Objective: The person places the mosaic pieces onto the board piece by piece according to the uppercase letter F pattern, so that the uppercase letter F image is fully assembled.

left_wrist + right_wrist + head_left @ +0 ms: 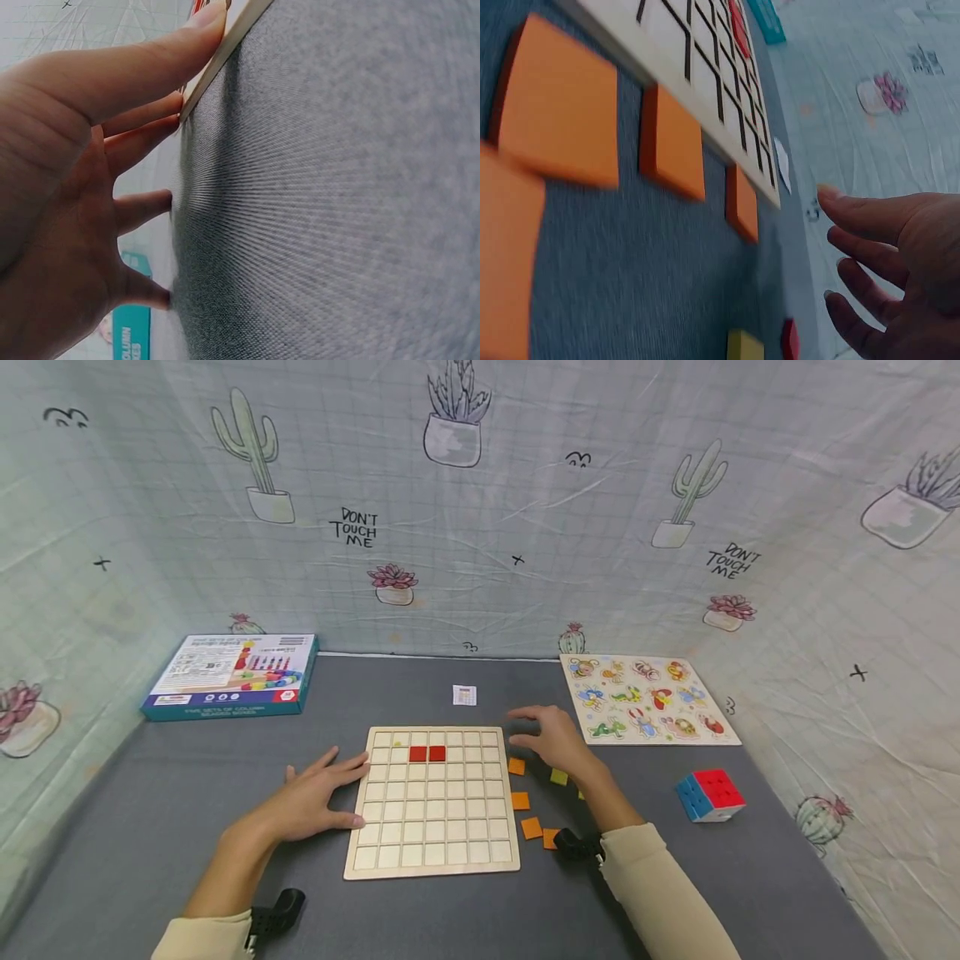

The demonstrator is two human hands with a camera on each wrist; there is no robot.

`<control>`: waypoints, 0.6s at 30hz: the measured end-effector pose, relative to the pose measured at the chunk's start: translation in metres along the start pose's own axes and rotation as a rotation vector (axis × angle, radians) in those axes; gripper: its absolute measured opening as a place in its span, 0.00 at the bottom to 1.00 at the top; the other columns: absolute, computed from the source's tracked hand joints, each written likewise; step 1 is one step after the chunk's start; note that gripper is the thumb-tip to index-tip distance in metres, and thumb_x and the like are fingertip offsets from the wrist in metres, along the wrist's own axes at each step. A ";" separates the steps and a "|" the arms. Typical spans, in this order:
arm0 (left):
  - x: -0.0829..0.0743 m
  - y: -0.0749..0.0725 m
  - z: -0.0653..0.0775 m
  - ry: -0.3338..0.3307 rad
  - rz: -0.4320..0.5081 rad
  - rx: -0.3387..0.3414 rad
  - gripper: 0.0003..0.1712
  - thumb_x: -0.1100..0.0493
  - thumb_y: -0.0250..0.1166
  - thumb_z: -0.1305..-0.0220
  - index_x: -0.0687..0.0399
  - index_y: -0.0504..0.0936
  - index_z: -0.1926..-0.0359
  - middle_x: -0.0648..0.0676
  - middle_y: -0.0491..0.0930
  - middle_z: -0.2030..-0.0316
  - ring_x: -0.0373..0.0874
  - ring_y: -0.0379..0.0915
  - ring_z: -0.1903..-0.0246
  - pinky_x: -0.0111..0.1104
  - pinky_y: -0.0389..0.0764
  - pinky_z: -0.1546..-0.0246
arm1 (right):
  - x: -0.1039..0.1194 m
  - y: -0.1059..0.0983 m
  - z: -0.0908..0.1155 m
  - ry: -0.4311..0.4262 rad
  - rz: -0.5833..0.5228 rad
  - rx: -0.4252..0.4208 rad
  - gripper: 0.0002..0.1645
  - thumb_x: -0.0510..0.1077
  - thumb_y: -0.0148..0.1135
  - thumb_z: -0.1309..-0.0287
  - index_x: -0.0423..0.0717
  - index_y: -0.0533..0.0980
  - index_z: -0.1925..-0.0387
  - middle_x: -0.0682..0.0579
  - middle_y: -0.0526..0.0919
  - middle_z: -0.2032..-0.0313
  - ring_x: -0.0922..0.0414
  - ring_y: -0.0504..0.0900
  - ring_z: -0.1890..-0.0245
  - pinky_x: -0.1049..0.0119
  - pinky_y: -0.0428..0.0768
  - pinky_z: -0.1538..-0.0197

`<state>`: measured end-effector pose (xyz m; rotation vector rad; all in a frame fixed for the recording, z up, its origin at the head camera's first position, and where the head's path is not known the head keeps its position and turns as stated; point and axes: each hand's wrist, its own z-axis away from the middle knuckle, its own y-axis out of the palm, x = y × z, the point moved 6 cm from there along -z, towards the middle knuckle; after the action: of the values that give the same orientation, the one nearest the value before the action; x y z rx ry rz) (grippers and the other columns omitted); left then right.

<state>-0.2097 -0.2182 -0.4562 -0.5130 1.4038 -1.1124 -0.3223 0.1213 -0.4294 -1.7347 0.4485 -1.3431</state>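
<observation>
A pale wooden grid board (432, 872) lies flat on the grey table. Two red square tiles (427, 754) sit side by side in its second row. With fingers spread, my left hand (303, 802) touches the board's left edge; the left wrist view shows the thumb (150, 71) against that edge. My right hand (555, 739) hovers off the board's upper right corner, fingers loosely bent and holding nothing. Several orange tiles (521, 801) lie along the right edge. A yellow tile (558, 777) is near the right wrist. Past it, the right wrist view shows a red piece (790, 339).
A flat teal-edged box (232, 677) lies at the back left. Behind the board is a small printed white paper (464, 695). An insect picture board (652, 702) lies at the back right, with a puzzle cube (711, 795) nearer. Printed cloth (480, 527) hangs behind the table.
</observation>
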 end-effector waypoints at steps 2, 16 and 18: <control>0.000 0.000 0.000 0.006 0.000 -0.001 0.51 0.36 0.75 0.46 0.51 0.70 0.26 0.56 0.61 0.21 0.74 0.41 0.22 0.87 0.36 0.42 | -0.010 -0.006 0.003 0.010 0.008 -0.024 0.26 0.43 0.70 0.37 0.46 0.79 0.37 0.42 0.84 0.40 0.43 0.82 0.59 0.51 0.80 0.56; -0.001 0.001 0.001 0.017 0.000 -0.008 0.51 0.37 0.75 0.45 0.53 0.69 0.26 0.57 0.61 0.21 0.75 0.42 0.22 0.87 0.35 0.43 | -0.056 -0.012 0.017 0.082 0.031 -0.001 0.29 0.32 0.61 0.34 0.40 0.72 0.32 0.36 0.79 0.35 0.36 0.76 0.34 0.41 0.76 0.33; -0.001 0.001 0.001 0.015 0.005 -0.008 0.51 0.37 0.75 0.45 0.53 0.69 0.26 0.57 0.61 0.21 0.75 0.42 0.22 0.87 0.35 0.43 | -0.057 -0.011 0.017 0.060 0.033 0.003 0.29 0.30 0.60 0.35 0.39 0.73 0.32 0.35 0.78 0.35 0.36 0.76 0.34 0.40 0.75 0.33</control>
<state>-0.2083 -0.2171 -0.4561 -0.5075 1.4223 -1.1097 -0.3292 0.1753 -0.4548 -1.6812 0.5069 -1.3740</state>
